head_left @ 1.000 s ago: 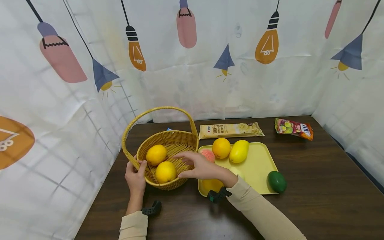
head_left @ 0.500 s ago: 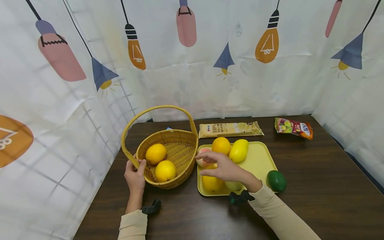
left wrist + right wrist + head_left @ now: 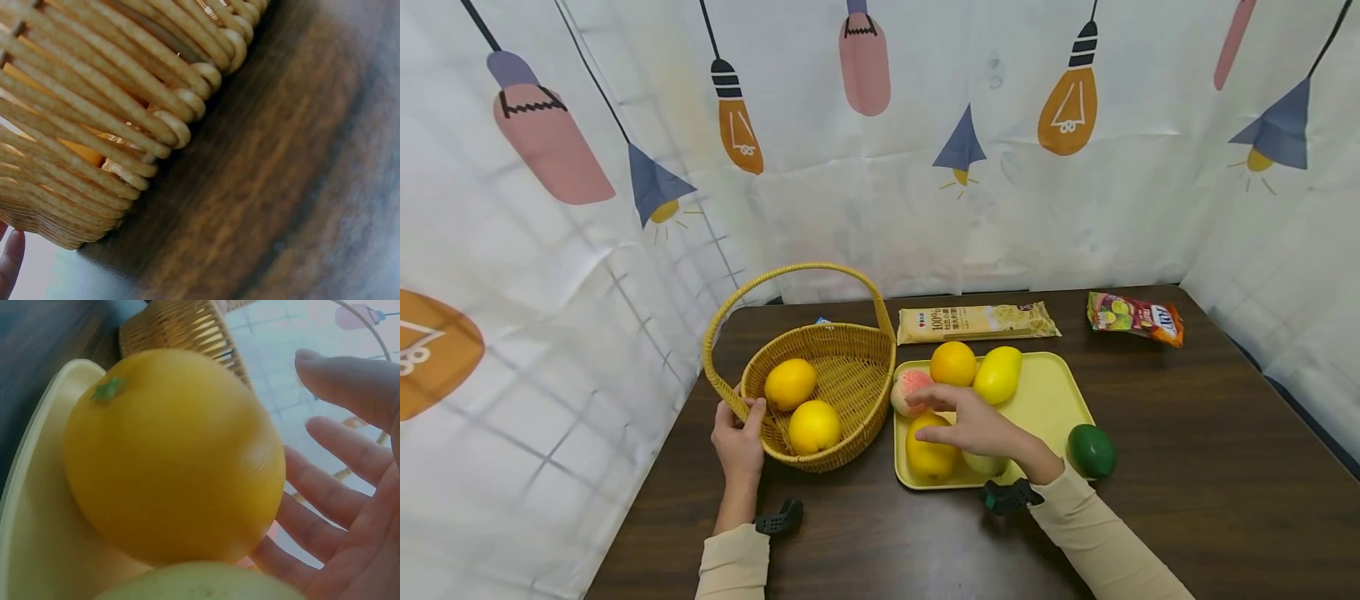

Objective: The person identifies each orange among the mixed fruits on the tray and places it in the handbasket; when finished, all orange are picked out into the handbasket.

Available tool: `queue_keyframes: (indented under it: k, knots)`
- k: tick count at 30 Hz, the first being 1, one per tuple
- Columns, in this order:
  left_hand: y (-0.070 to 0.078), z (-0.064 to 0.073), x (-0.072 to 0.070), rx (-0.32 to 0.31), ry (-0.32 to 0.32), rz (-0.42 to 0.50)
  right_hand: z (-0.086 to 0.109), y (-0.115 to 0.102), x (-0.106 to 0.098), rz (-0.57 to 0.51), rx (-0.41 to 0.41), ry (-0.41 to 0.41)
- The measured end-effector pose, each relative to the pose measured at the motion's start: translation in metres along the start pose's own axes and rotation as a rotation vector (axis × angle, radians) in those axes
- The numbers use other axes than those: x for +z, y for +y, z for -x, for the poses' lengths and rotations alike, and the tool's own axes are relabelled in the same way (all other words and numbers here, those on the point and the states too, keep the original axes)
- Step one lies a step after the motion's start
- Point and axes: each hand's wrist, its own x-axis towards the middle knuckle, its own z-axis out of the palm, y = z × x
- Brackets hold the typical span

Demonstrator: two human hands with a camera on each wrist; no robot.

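Note:
My left hand [image 3: 739, 442] grips the left rim of a yellow wicker basket [image 3: 857, 375], its thumb over the edge by the handle. The basket's woven wall [image 3: 81, 81] fills much of the left wrist view. Inside lie an oval yellow fruit [image 3: 791, 385] and a rounder yellow fruit [image 3: 815, 428]. My right hand [image 3: 981, 425] hovers over a yellow tray [image 3: 1048, 408], fingers spread and loosely bent, holding nothing. Below it sits a round yellow-orange fruit [image 3: 928, 457] with a green stem mark. A peach [image 3: 908, 387] and a partly hidden pale green fruit [image 3: 988, 465] lie close by.
An orange [image 3: 953, 364] and a yellow mango-shaped fruit [image 3: 998, 377] occupy the tray's back. A dark green avocado-like fruit [image 3: 1092, 452] rests at its right edge. Behind are a long noodle packet [image 3: 977, 323] and a red snack bag [image 3: 1135, 320].
My right hand has moved right, from over the basket to over the tray, uncovering the peach and the yellow-orange fruit. My left hand and the basket have stayed in place.

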Motion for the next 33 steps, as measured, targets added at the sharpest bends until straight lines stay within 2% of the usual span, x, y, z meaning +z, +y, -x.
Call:
queue_keyframes:
  k: [8,13,19,26,29,33]
  knots:
    - [0.0008,-0.0007,0.0012,0.016,0.013,-0.024,0.0022,0.0051,-0.0003,0.112,-0.028,-0.028]
    - [0.0025,0.0001,0.0007,0.003,0.006,-0.022,0.0028,0.0069,-0.0027,0.197,-0.04,-0.089]
    - [0.0029,0.0012,0.0003,-0.007,0.006,-0.01,0.005,0.0053,-0.0067,0.222,-0.035,-0.164]
    - [0.0016,0.0001,0.0003,-0.015,0.003,0.013,0.0057,-0.001,-0.0025,0.423,-0.047,-0.276]
    - [0.0011,0.0001,0.0006,-0.014,0.004,0.016,0.0055,-0.0021,-0.001,0.454,-0.044,-0.28]
    - [0.0005,-0.0001,0.0015,-0.006,0.007,0.014,0.0059,-0.0023,-0.0013,0.445,-0.035,-0.275]
